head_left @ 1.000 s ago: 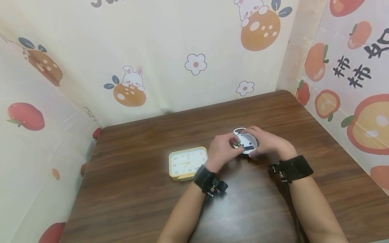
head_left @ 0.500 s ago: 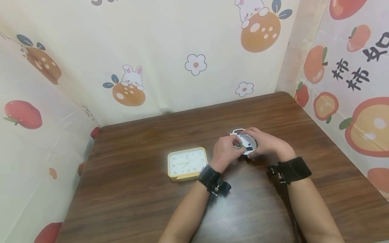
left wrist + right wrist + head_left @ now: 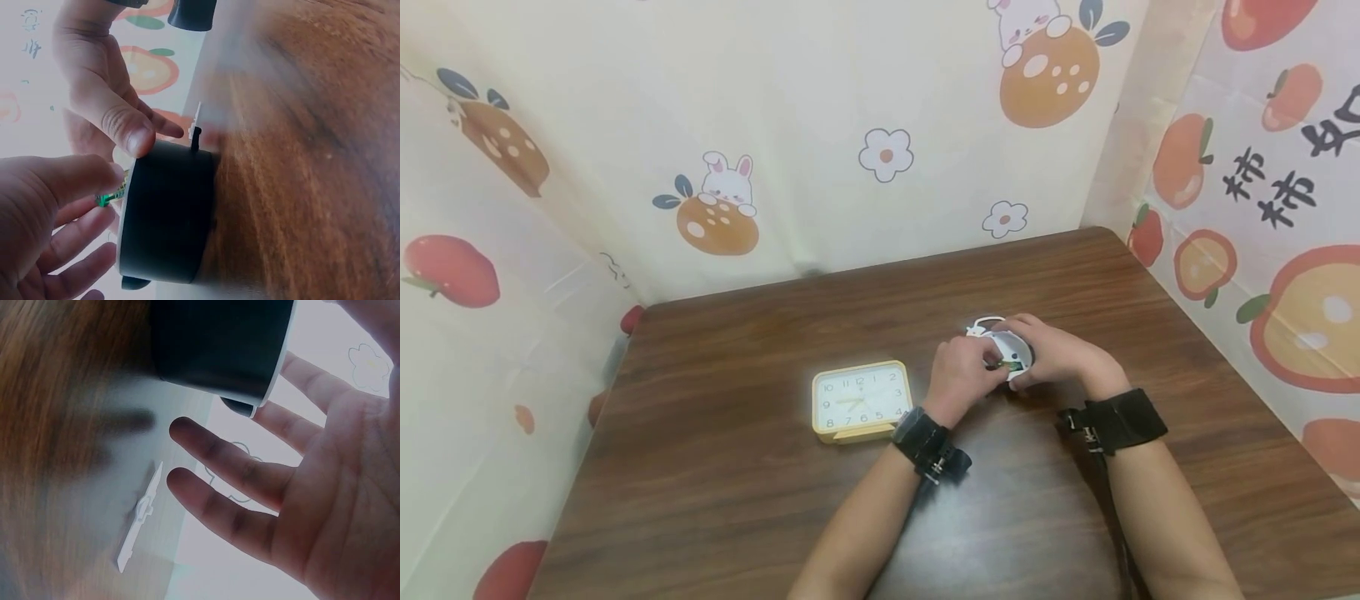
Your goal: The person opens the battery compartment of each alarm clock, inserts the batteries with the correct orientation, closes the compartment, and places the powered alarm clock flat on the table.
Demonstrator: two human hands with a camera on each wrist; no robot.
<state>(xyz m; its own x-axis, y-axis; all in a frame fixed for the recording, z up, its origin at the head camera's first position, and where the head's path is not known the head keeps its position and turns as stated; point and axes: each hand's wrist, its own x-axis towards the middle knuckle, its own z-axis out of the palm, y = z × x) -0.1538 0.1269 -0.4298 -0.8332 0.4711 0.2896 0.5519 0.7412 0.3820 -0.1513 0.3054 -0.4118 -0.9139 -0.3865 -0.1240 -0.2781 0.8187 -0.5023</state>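
Note:
A small round alarm clock (image 3: 1017, 347), black-sided with a whitish back, rests face down on the table. A dark compartment shows in that back. My right hand (image 3: 1056, 354) grips its rim from the right, the thumb on the near side. In the left wrist view its black side (image 3: 165, 219) is plain. My left hand (image 3: 961, 375) pinches a green battery (image 3: 112, 197) at the compartment; my fingers hide part of it. In the head view the battery (image 3: 1011, 365) lies low at the opening, and how far in it sits I cannot tell.
A yellow-framed rectangular clock (image 3: 862, 400) lies left of my left hand on the brown wooden table (image 3: 737, 500). A thin white plastic piece (image 3: 140, 515) lies on the table beyond the round clock. Patterned cloth walls (image 3: 805, 125) border the table.
My left hand has moved slightly right and down with the battery, which now lies lower, at the compartment. The right hand keeps its hold on the round clock.

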